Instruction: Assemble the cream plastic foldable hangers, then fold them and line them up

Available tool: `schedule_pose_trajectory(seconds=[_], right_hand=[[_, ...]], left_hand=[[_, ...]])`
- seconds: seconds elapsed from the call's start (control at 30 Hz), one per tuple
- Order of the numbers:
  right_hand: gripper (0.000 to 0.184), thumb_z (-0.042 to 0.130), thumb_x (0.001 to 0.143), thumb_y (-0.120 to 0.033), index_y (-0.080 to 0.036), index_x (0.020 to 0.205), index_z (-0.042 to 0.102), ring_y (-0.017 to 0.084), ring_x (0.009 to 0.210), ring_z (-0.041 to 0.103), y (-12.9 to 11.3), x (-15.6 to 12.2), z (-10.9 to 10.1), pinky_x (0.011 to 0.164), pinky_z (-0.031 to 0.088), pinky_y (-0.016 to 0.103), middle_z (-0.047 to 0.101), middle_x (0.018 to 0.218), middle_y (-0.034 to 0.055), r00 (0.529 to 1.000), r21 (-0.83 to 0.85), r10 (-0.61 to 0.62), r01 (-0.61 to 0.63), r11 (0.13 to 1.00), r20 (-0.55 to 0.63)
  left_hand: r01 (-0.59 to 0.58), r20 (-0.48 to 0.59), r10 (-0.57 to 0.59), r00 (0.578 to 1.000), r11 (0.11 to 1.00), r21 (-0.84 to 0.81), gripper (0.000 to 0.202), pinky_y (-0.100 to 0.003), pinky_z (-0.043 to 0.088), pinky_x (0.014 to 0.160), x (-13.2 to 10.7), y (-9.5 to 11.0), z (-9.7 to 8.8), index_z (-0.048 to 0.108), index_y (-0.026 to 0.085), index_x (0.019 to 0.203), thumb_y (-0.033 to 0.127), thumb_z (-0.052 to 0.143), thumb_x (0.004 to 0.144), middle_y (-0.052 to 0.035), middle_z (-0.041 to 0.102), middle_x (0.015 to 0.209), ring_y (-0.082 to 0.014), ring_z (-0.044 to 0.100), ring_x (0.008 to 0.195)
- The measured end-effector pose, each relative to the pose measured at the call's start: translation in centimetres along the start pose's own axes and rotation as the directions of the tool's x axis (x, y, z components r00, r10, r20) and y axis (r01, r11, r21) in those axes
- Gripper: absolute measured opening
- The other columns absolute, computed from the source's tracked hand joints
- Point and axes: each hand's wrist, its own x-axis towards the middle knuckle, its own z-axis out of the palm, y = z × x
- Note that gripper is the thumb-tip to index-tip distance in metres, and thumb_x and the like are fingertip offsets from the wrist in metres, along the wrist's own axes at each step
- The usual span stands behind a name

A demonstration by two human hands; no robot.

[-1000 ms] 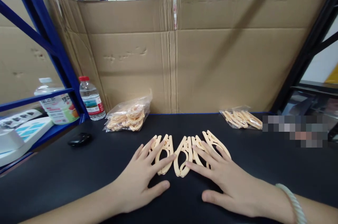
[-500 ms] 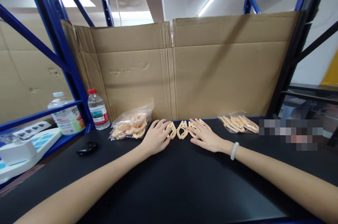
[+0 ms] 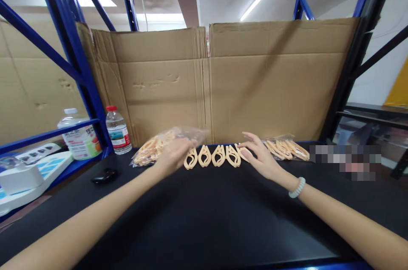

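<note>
My left hand (image 3: 174,155) is at the clear plastic bag (image 3: 149,149) of peach plastic pieces, its fingers closed on the bag's film and blurred by motion. The film stretches up and right past the fingers. On the black table stands a row of several peach clothes pegs (image 3: 218,156), each with a rounded looped end toward me. Over the right end of that row hovers my right hand (image 3: 263,161), fingers apart and holding nothing. It partly covers the rightmost peg (image 3: 245,154). A pale beaded bracelet (image 3: 297,188) circles the right wrist.
A second bag of peach pegs (image 3: 288,149) lies at the back right. At the left are a black mouse (image 3: 105,175), a red-capped water bottle (image 3: 117,132), a larger bottle (image 3: 79,136) and a power strip (image 3: 54,170). Cardboard (image 3: 270,87) walls the back edge.
My left hand has moved left from the row to the bag, whose film now spreads rightward. My right hand has lifted and shifted right, uncovering more of the pegs.
</note>
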Motion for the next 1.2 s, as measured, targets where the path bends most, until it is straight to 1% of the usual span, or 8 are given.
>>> schedule_pose_trajectory(seconds=[0.13, 0.23, 0.5, 0.6, 0.73, 0.83, 1.0, 1.2], right_hand=[[0.029, 0.044, 0.095, -0.042, -0.021, 0.096, 0.063, 0.024, 0.118, 0.051, 1.4, 0.7, -1.6, 0.102, 0.04, 0.044, 0.055, 0.122, 0.0106, 0.982, 0.104, 0.066, -0.048, 0.993, -0.177], [0.027, 0.043, 0.095, -0.039, -0.02, 0.097, 0.062, 0.021, 0.096, 0.062, 1.0, 0.5, -1.6, 0.085, 0.05, 0.039, 0.066, 0.101, 0.0079, 0.991, 0.213, 0.12, -0.104, 0.971, -0.062], [0.034, 0.05, 0.093, -0.03, -0.017, 0.124, 0.058, 0.023, 0.127, 0.047, -4.2, -1.2, 1.7, 0.108, 0.036, 0.044, 0.057, 0.132, 0.0111, 0.874, 0.089, -0.242, 0.225, 0.97, 0.422], [0.068, 0.057, 0.087, -0.047, -0.007, 0.139, 0.043, 0.029, 0.143, 0.021, -4.9, -2.0, 2.4, 0.117, 0.018, 0.049, 0.033, 0.15, 0.0197, 0.769, 0.034, -0.236, 0.269, 0.963, 0.595], [0.084, 0.047, 0.09, -0.058, -0.003, 0.149, 0.022, 0.03, 0.144, 0.009, -4.8, -3.1, 2.5, 0.118, 0.013, 0.049, 0.012, 0.155, 0.0223, 0.675, 0.049, -0.174, 0.2, 0.979, 0.717], [0.07, 0.048, 0.092, -0.053, -0.011, 0.146, 0.034, 0.027, 0.144, 0.019, -3.7, -2.7, 2.0, 0.117, 0.02, 0.047, 0.027, 0.153, 0.0162, 0.714, 0.083, -0.223, 0.227, 0.97, 0.664], [0.043, 0.036, 0.095, -0.014, -0.017, 0.135, 0.05, 0.021, 0.135, 0.039, 2.5, 1.2, 0.5, 0.113, 0.031, 0.048, 0.052, 0.138, 0.0098, 0.921, -0.163, -0.166, 0.235, 0.958, 0.352], [0.055, 0.052, 0.08, -0.002, -0.019, 0.132, 0.055, 0.038, 0.134, 0.037, 8.2, 4.6, 0.1, 0.1, 0.042, 0.059, 0.04, 0.148, 0.0126, 0.846, -0.337, -0.019, 0.232, 0.912, 0.533]], left_hand=[[-0.398, 0.245, 0.438, 0.865, 0.896, -0.196, 0.026, -0.04, 0.04, 0.103, -3.9, 4.4, 1.8, 0.063, 0.021, 0.1, 0.014, 0.042, 0.087, -0.0115, 0.063, 0.126, -0.022, 0.058, 0.117], [-0.375, 0.33, 0.522, 0.786, 0.828, -0.416, 0.023, -0.042, 0.044, 0.1, -6.1, 6.4, 2.0, 0.062, 0.021, 0.103, 0.026, 0.053, 0.082, -0.0132, 0.065, 0.122, -0.0268, 0.057, 0.118], [0.211, 0.297, 0.021, 0.955, 0.655, -0.725, 0.05, -0.048, 0.045, 0.097, -4.0, 7.1, 2.5, 0.065, 0.019, 0.09, 0.054, 0.03, 0.094, -0.0122, 0.069, 0.111, -0.0289, 0.06, 0.112], [0.164, 0.311, -0.042, 0.949, 0.912, -0.377, 0.044, -0.051, 0.038, 0.105, -4.2, 7.0, 3.7, 0.061, 0.018, 0.115, 0.049, 0.055, 0.085, -0.0143, 0.06, 0.128, -0.0317, 0.052, 0.122], [-0.04, 0.436, 0.088, 0.896, 0.992, -0.12, 0.093, -0.062, 0.022, 0.111, -6.1, 6.6, 5.0, 0.028, 0.015, 0.147, 0.059, 0.065, 0.074, -0.0216, 0.024, 0.154, -0.041, 0.022, 0.141], [-0.102, 0.396, 0.142, 0.907, 0.987, -0.121, 0.089, -0.061, 0.022, 0.112, -6.7, 6.6, 4.9, 0.026, 0.019, 0.148, 0.053, 0.065, 0.076, -0.0185, 0.025, 0.154, -0.0395, 0.024, 0.14], [-0.134, 0.311, 0.201, 0.929, 0.966, -0.223, 0.058, -0.047, 0.037, 0.108, -6.5, 8.2, 3.4, 0.046, 0.022, 0.131, 0.029, 0.066, 0.077, -0.0119, 0.05, 0.136, -0.0293, 0.045, 0.127], [-0.045, 0.344, 0.149, 0.927, 0.955, -0.293, 0.036, -0.04, 0.043, 0.104, -7.3, 9.6, 2.6, 0.053, 0.022, 0.116, 0.023, 0.061, 0.081, -0.0085, 0.057, 0.125, -0.0239, 0.051, 0.118]])
